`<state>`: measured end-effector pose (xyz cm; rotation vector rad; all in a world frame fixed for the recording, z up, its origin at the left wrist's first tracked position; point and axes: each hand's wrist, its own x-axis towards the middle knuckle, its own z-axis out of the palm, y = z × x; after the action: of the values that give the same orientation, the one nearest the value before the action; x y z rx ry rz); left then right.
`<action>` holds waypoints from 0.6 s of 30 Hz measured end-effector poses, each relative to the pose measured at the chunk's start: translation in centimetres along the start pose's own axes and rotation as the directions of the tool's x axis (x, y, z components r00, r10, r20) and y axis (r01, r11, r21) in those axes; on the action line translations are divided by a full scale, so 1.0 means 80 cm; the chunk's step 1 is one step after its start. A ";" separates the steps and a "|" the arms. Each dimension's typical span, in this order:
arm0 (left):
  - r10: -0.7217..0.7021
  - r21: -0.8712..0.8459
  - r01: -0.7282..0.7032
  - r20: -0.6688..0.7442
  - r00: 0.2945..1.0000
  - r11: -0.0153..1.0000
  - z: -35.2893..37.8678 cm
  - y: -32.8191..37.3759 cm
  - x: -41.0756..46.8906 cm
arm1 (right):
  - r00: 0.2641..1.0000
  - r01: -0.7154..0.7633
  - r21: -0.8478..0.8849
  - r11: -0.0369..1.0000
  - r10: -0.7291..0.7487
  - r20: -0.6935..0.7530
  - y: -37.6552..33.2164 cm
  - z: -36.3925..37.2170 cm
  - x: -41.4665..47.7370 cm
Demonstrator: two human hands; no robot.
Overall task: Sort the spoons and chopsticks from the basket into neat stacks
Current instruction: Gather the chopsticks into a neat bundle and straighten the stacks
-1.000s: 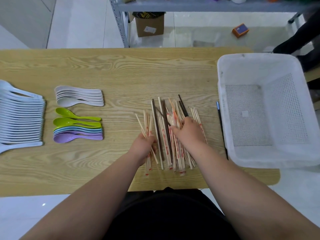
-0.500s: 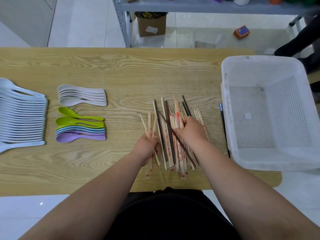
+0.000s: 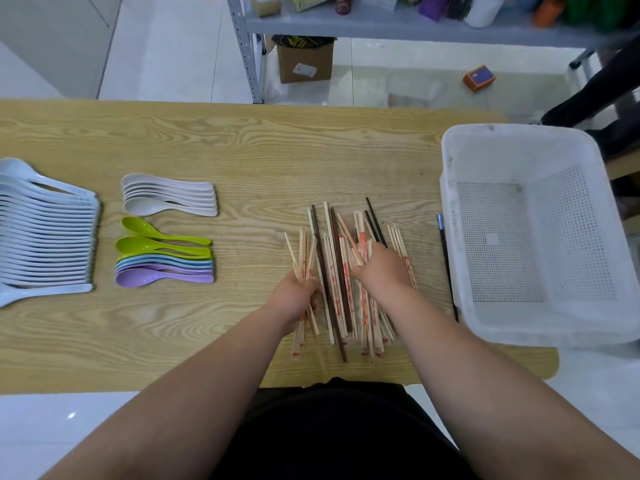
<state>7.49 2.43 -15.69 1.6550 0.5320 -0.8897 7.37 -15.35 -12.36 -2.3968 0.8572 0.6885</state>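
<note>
A loose heap of pale bamboo chopsticks with red print, mixed with a few dark brown ones (image 3: 341, 271), lies on the wooden table (image 3: 221, 147) near its front edge. My left hand (image 3: 296, 294) grips a small bundle of pale chopsticks (image 3: 303, 258) at the heap's left side. My right hand (image 3: 382, 268) lies on the heap's right part, fingers curled among the sticks. The white perforated basket (image 3: 540, 233) stands at the right and holds nothing. Sorted spoons lie at the left: pale blue row (image 3: 45, 237), white stack (image 3: 166, 199), green, blue and purple stack (image 3: 162, 258).
One dark chopstick with a blue end (image 3: 446, 261) lies alone beside the basket's left wall. Behind the table stands a metal shelf (image 3: 381, 26), with a cardboard box (image 3: 304, 60) and a small orange box (image 3: 479, 77) on the floor. A person's dark-clad leg (image 3: 595, 98) is at far right.
My right hand has shifted slightly within the heap and the dark sticks beside it have turned. My left hand keeps its bundle in about the same place.
</note>
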 end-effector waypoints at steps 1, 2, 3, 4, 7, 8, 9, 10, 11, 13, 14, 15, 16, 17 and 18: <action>-0.005 -0.003 0.005 0.001 1.000 1.000 -0.001 -0.001 0.001 | 1.000 -0.003 0.034 0.999 0.003 0.003 0.001 -0.002 0.001; -0.009 -0.008 0.009 -0.001 1.000 1.000 -0.002 -0.002 0.002 | 1.000 -0.012 0.061 0.998 0.011 0.008 0.002 -0.004 0.000; -0.013 -0.005 0.013 -0.001 1.000 1.000 -0.003 -0.003 0.002 | 1.000 -0.022 0.085 0.996 0.021 0.013 0.004 -0.006 -0.001; -0.016 0.001 0.016 0.000 1.000 1.000 -0.004 -0.004 0.004 | 0.999 -0.030 0.101 0.994 0.028 0.019 0.005 -0.009 -0.003; -0.015 0.013 0.015 0.008 1.000 1.000 -0.005 -0.005 0.004 | 0.999 -0.022 0.117 0.993 0.018 0.034 0.012 -0.011 -0.004; -0.013 0.012 0.012 0.012 1.000 1.000 -0.006 -0.005 0.003 | 0.999 -0.024 0.133 0.991 0.019 0.040 0.014 -0.014 -0.006; -0.014 0.009 0.014 0.013 1.000 1.000 -0.006 -0.004 0.000 | 0.999 -0.021 0.150 0.988 0.015 0.042 0.015 -0.017 -0.007; -0.017 0.004 0.017 0.010 1.000 1.000 -0.007 -0.002 -0.002 | 0.999 -0.026 0.176 0.984 0.019 0.044 0.016 -0.021 -0.009; -0.020 -0.002 0.020 0.008 1.000 1.000 -0.009 -0.001 -0.004 | 0.999 -0.024 0.209 0.978 0.016 0.039 0.020 -0.023 -0.008; -0.023 -0.012 0.023 0.003 1.000 1.000 -0.012 0.002 -0.008 | 0.999 -0.028 0.292 0.956 0.019 0.031 0.023 -0.031 -0.012; -0.024 -0.012 0.024 0.001 1.000 1.000 -0.014 0.003 -0.010 | 0.999 -0.035 0.342 0.939 0.028 0.028 0.025 -0.036 -0.014; -0.023 -0.012 0.023 -0.001 1.000 1.000 -0.016 0.005 -0.011 | 0.999 -0.044 0.391 0.919 0.037 0.026 0.027 -0.040 -0.016; -0.016 -0.012 0.016 0.001 1.000 1.000 -0.017 0.007 -0.013 | 0.998 -0.059 0.434 0.899 0.051 0.030 0.027 -0.046 -0.019; -0.003 -0.011 0.003 0.005 1.000 1.000 -0.018 0.009 -0.016 | 0.998 -0.062 0.467 0.882 0.057 0.025 0.027 -0.051 -0.019; 0.011 -0.012 -0.011 0.013 1.000 1.000 -0.019 0.012 -0.018 | 0.998 -0.064 0.491 0.869 0.058 0.028 0.026 -0.058 -0.023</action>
<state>7.72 3.74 -13.86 1.6392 0.5176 -0.8874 6.11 -18.75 -8.34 -1.9105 0.9722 0.4379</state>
